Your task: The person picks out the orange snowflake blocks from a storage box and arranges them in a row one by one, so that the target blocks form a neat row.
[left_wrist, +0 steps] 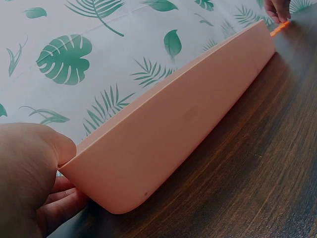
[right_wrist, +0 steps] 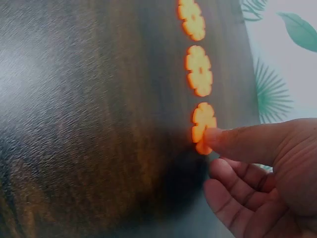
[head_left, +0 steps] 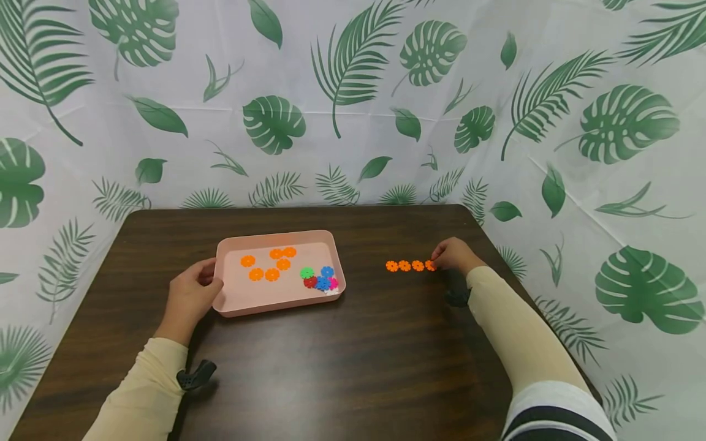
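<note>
"How are the fingers acting?"

"The right hand (head_left: 456,254) is pinching the end orange disc (right_wrist: 202,121); the left hand (head_left: 190,297) is gripping the left end of the pink tray (head_left: 239,301)."

"What is lying beyond?"

"From the right fingers, the row of four discs (head_left: 405,266) is running leftward, its long axis pointing towards the tray. There, six loose orange discs (head_left: 272,274) are lying nearer the left hand."
</note>
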`<state>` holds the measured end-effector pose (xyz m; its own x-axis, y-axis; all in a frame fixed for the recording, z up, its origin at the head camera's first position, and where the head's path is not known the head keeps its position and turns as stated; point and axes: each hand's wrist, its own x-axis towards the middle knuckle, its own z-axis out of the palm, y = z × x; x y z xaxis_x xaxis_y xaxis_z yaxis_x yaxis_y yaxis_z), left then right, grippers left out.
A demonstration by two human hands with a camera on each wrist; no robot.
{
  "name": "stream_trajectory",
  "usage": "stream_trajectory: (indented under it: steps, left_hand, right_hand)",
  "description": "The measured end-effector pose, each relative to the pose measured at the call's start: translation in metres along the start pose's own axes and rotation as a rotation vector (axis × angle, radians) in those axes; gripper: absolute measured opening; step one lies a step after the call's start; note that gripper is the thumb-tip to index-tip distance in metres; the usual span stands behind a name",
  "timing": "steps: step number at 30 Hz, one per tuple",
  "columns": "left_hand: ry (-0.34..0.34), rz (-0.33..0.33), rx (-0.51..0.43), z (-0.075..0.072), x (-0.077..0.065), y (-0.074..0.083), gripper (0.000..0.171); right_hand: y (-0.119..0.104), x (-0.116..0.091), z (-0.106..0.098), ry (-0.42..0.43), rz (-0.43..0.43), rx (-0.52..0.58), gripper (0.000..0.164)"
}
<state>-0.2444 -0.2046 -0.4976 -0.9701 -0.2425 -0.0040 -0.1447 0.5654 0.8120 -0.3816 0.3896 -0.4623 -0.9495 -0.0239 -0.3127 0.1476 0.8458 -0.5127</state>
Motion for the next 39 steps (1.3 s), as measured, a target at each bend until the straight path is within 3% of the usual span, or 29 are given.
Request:
stream_trajectory:
  steps: [11,16,21,28,34,39]
  left_hand:
    - [-0.004,-0.006,-0.005,-0.002,-0.001,-0.001,0.058]
    - [0.001,-0.006,-0.006,-0.003,0.001,-0.002,0.058]
    - [-0.012,-0.015,-0.012,-0.003,0.002,-0.001,0.059]
    - [0.001,0.015,0.002,-0.004,0.006,0.000,0.056]
    - [-0.004,0.036,0.008,-0.004,0.002,-0.002,0.055]
    - [0.010,0.049,0.012,-0.003,0.000,-0.002,0.054]
  right_hand:
    - [-0.013,-0.007,-0.010,0.086,-0.021,-0.065,0.017]
    - [-0.044,-0.010,-0.010,0.093,-0.098,-0.083,0.021]
    - [-0.095,-0.014,0.003,0.091,-0.230,-0.058,0.023]
    - [-0.185,-0.006,0.046,0.044,-0.436,-0.114,0.015]
    - [-0.255,-0.001,0.102,-0.071,-0.511,-0.216,0.020]
    - [-0.291,-0.004,0.144,-0.153,-0.561,-0.306,0.028]
